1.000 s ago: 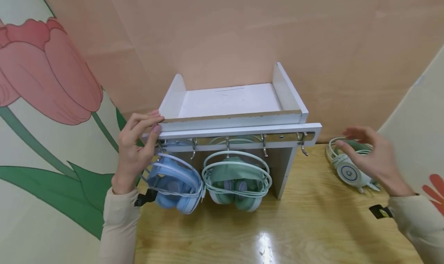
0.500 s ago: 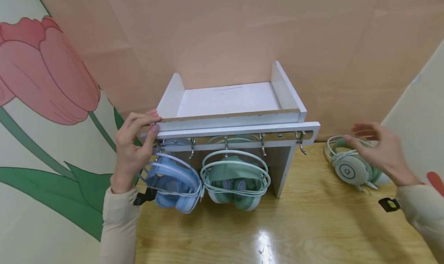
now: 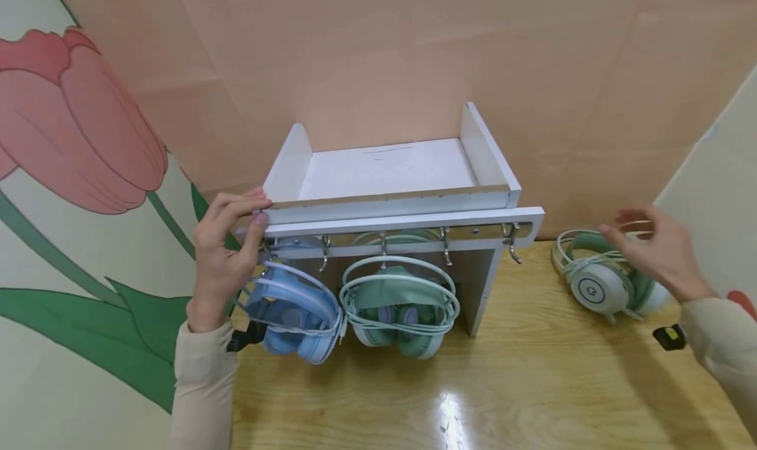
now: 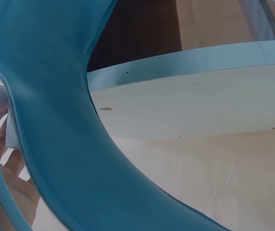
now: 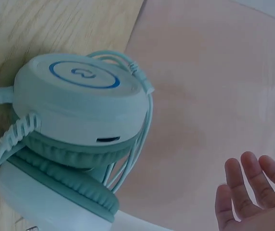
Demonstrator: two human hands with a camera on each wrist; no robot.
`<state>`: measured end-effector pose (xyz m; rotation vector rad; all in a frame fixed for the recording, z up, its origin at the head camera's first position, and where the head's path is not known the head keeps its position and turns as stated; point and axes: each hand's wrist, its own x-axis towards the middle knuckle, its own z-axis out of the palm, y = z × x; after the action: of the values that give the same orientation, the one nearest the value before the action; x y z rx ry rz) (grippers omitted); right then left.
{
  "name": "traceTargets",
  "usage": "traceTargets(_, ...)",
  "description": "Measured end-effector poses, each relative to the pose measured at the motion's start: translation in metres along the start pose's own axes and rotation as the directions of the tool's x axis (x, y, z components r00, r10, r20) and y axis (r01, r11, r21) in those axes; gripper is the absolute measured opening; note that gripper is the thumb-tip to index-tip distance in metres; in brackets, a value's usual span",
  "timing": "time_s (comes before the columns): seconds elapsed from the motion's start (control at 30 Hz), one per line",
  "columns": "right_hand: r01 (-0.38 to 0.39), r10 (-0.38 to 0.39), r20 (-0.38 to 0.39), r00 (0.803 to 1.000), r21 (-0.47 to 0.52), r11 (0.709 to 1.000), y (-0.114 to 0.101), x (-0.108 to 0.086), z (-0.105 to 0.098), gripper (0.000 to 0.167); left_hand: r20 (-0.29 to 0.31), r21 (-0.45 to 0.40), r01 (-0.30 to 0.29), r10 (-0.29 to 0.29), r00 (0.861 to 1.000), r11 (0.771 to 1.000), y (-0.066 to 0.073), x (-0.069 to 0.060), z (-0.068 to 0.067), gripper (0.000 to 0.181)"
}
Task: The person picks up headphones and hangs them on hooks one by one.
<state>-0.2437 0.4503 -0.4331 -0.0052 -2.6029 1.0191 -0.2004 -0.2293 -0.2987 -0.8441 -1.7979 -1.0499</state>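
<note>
My left hand (image 3: 220, 259) grips the left end of a white shelf rack (image 3: 378, 209), fingers on top and thumb against its front. A blue headset (image 3: 296, 305) hangs from a hook below this hand; its headband (image 4: 55, 106) covers much of the left wrist view. Beside it hangs a green headset (image 3: 402, 286) with its cable wound round it. At the right, a white and green headset (image 3: 597, 291) lies on the wooden surface. My right hand (image 3: 665, 253) is held above it, fingers loosely spread and holding nothing; the right wrist view shows these fingers apart from the headset.
Metal hooks (image 3: 447, 247) line the rack's front bar, the rightmost ones bearing nothing. The rack's side panel (image 3: 485, 286) stands on the wooden table (image 3: 532, 384). A brown backdrop (image 3: 384, 62) rises behind, with a painted wall (image 3: 71, 240) left and a pale wall (image 3: 724, 200) right.
My right hand has shifted right and slightly upward in the head view, uncovering more of the headset on the table. My left hand keeps its grip on the rack.
</note>
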Motion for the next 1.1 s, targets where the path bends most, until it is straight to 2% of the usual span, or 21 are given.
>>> traceTargets(0.33, -0.123, 0.121, 0.044, 0.992, 0.044, 0.991, 0.035, 0.014, -0.004, 0.033, 0.004, -0.003, 0.004, -0.004, 1.0, 1.0, 0.001, 0.001, 0.0, 0.015)
traceTargets(0.63, -0.171, 0.168, 0.065, 0.984, 0.044, 0.984, 0.063, 0.026, -0.008, 0.03, 0.004, 0.001, 0.015, -0.015, 1.0, 1.0, 0.004, 0.001, 0.0, 0.016)
traceTargets(0.7, -0.182, 0.18, 0.062, 0.982, 0.018, 0.983, 0.066, 0.028, -0.009, 0.036, 0.004, 0.004, 0.017, -0.017, 1.0, 1.0, 0.004, 0.001, 0.0, 0.016)
traceTargets(0.87, -0.19, 0.193, 0.086, 0.977, -0.039, 0.981, 0.072, 0.033, -0.011, 0.068, -0.007, 0.005, 0.015, -0.015, 1.0, 1.0, 0.004, 0.001, -0.001, 0.016)
traceTargets(1.1, -0.217, 0.233, 0.107, 0.967, -0.135, 0.967, 0.09, 0.035, -0.012, 0.082, -0.002, 0.009, 0.014, -0.014, 1.0, 1.0, 0.003, 0.002, -0.001, 0.016)
